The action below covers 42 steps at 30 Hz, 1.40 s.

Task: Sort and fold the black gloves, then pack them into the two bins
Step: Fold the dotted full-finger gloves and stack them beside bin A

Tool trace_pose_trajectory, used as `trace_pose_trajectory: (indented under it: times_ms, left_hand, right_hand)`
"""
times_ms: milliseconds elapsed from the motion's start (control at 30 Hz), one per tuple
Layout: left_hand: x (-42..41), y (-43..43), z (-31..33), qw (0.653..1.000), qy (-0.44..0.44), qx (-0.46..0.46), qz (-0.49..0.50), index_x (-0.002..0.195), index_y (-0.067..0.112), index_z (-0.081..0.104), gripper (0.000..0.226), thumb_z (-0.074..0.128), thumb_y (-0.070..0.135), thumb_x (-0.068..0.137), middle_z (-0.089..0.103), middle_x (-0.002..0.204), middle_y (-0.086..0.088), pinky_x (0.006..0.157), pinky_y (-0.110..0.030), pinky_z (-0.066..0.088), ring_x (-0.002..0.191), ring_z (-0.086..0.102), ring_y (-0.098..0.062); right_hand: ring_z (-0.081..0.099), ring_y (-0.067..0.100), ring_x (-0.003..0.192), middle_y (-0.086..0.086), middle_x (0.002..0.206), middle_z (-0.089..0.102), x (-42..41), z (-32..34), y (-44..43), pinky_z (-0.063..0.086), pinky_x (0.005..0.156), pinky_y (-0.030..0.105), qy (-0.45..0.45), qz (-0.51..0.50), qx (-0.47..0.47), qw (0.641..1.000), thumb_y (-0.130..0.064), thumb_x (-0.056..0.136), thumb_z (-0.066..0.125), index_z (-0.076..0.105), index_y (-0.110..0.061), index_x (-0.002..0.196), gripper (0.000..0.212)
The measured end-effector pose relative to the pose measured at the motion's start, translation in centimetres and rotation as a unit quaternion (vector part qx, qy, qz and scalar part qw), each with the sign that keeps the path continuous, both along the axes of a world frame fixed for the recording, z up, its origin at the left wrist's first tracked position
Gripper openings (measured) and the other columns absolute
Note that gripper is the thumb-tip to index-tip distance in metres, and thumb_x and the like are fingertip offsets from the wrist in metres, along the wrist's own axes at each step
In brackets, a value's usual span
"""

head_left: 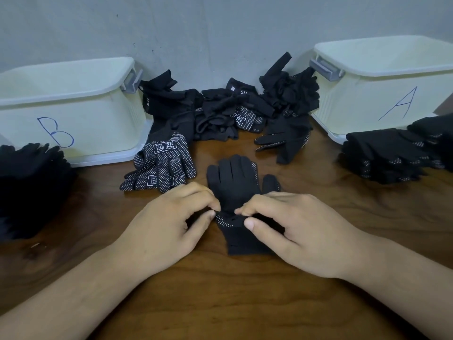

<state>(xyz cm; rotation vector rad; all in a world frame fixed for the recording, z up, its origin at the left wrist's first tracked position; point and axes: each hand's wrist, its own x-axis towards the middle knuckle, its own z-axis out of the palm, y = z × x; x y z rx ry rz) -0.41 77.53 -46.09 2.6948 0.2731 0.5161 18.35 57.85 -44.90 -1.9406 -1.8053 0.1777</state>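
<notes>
Black glove (235,182) is laid flat on the table (220,295), centre front, fingers pointing away and cuff toward the person; whether it is one glove or a stacked pair cannot be told. It is pinched across the palm from both sides: the left edge is gripped by the left hand (169,217) between thumb and curled forefinger, the right edge likewise by the right hand (294,227), with a strip of white-dotted face turned up between them. Judged step: a fold at mid-length. Risk 1: only the top layer is caught, so the fold would come out skewed or the layers would slide apart on the smooth wood. Risk 2: the glove's thumb sticks out on the right and is likely to be left outside the fold unless tucked. Risk 3: dotted gloves (161,163) lie just beside the left hand's knuckles and could be dragged when the fold is swept over. Further out, the unsorted heap (230,109) is spread against the wall between bin B (103,123) and bin A (367,101); a loose item could be snagged on a reach. A left stack (31,177) and a right stack (384,153) are piled in front of the bins, both tall and uneven, so toppling under one more glove is plausible. The sorting rule is not shown; a wrong-stack placement cannot be ruled out. Whether the bins are lidded cannot be told.
</notes>
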Motion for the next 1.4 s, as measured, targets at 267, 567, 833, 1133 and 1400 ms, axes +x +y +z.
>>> trace_pose_trajectory:
  times_ms: [267, 567, 833, 1133, 1400]
  left_hand:
    - [0.7, -1.4, 0.0, 0.992, -0.037, -0.102, 0.060, 0.084, 0.035, 0.066, 0.024, 0.060, 0.054, 0.097, 0.065, 0.110, 0.020, 0.089, -0.039, 0.053, 0.114, 0.062, -0.011]
    - [1.1, -2.1, -0.3, 0.998, 0.001, 0.000, 0.065, 0.096, 0.039, 0.053, 0.033, 0.054, 0.071, 0.090, 0.051, 0.107, 0.021, 0.089, -0.036, 0.048, 0.099, 0.050, -0.006]
    - [0.8, -2.0, -0.3, 0.998, 0.017, 0.016, 0.063, 0.100, 0.038, 0.054, 0.031, 0.050, 0.069, 0.096, 0.051, 0.110, 0.022, 0.087, -0.032, 0.048, 0.100, 0.050, -0.007]
    - [0.1, -1.2, 0.4, 0.996, -0.011, -0.083, 0.036, 0.108, 0.037, 0.062, 0.010, 0.059, 0.028, 0.103, 0.060, 0.116, 0.020, 0.093, -0.038, 0.050, 0.113, 0.059, -0.017]
    - [0.1, -1.0, 0.0, 0.996, 0.024, -0.081, 0.032, 0.113, 0.040, 0.060, 0.024, 0.071, 0.028, 0.095, 0.054, 0.124, 0.025, 0.095, -0.038, 0.048, 0.115, 0.057, -0.013]
  right_hand:
    - [0.055, 0.003, 0.130, -0.019, 0.131, 0.068, 1.4, -0.7, 1.3, 0.045, 0.110, 0.028, -0.012, -0.018, 0.082, 0.996, -0.039, 0.109, 0.058, 0.075, -0.029, 0.123, 0.024]
    - [-0.010, 0.001, 0.162, -0.018, 0.178, -0.006, 2.0, -0.6, 2.1, 0.003, 0.134, 0.041, -0.132, -0.074, -0.154, 0.976, -0.079, 0.103, 0.018, 0.005, -0.043, 0.169, 0.076]
    - [-0.021, 0.002, 0.160, -0.025, 0.174, -0.016, 3.7, -0.1, 1.9, -0.004, 0.133, 0.047, -0.091, -0.115, -0.187, 0.971, -0.074, 0.103, 0.008, -0.004, -0.051, 0.167, 0.069]
    - [0.064, 0.004, 0.123, -0.021, 0.125, 0.072, 3.2, 0.6, -0.2, 0.054, 0.100, 0.032, 0.046, -0.042, 0.090, 0.994, -0.022, 0.101, 0.073, 0.080, -0.030, 0.120, 0.022]
    - [0.064, 0.003, 0.116, -0.022, 0.120, 0.072, 0.5, -0.1, -0.2, 0.053, 0.097, 0.028, 0.013, 0.064, 0.020, 0.998, -0.036, 0.096, 0.079, 0.080, -0.030, 0.113, 0.018]
